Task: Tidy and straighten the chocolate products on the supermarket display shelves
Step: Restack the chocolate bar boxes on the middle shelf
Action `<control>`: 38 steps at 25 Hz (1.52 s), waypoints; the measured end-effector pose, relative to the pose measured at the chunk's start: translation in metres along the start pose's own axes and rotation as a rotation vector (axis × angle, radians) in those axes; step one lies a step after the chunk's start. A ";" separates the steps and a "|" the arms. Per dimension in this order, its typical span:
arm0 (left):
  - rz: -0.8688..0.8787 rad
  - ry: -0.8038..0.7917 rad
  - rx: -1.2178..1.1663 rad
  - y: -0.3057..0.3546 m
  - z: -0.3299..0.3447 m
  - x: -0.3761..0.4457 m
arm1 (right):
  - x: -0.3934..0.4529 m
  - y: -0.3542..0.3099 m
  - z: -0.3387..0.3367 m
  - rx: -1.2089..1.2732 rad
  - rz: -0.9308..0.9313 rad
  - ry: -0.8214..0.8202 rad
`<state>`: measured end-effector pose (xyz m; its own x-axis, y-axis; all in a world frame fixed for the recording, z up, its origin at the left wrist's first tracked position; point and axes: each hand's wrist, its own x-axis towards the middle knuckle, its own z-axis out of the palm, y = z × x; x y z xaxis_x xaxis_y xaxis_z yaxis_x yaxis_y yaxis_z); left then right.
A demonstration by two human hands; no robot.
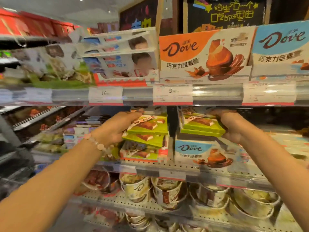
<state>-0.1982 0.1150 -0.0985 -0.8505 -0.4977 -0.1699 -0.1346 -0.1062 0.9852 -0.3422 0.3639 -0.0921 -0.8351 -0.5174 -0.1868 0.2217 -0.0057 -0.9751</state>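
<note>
Shelves (217, 93) with price tags, chalkboard sign (225, 12) above, ceiling lights

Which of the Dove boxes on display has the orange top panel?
The Dove box on the upper shelf, just left of the blue-topped one; the lower-shelf Dove box is blue too.

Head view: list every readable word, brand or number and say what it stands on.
"Dove", "巧克力坚果脆": orange Dove box, top shelf.
"Dove": blue Dove box beside it; its Chinese line is partly cut off.
"Dove": smaller blue Dove box, middle shelf.
"16": left price tag.
"9": middle price tag.
Chalkboard sign: "给生活一个吃的理由", roughly.
Other tags and packs: blurred.
</note>
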 end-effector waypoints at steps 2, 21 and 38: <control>0.022 -0.031 0.083 0.003 -0.037 -0.005 | 0.001 0.005 0.036 -0.015 -0.008 0.003; 0.284 -0.403 0.842 -0.006 -0.199 -0.019 | 0.054 0.039 0.201 -0.150 -0.268 -0.043; 0.500 -0.299 1.166 -0.037 -0.217 0.010 | 0.079 0.053 0.229 -0.128 -0.378 0.014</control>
<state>-0.0911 -0.0732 -0.1421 -0.9958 -0.0406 0.0817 -0.0040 0.9141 0.4054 -0.2814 0.1265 -0.1311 -0.8526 -0.4878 0.1875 -0.1667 -0.0861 -0.9822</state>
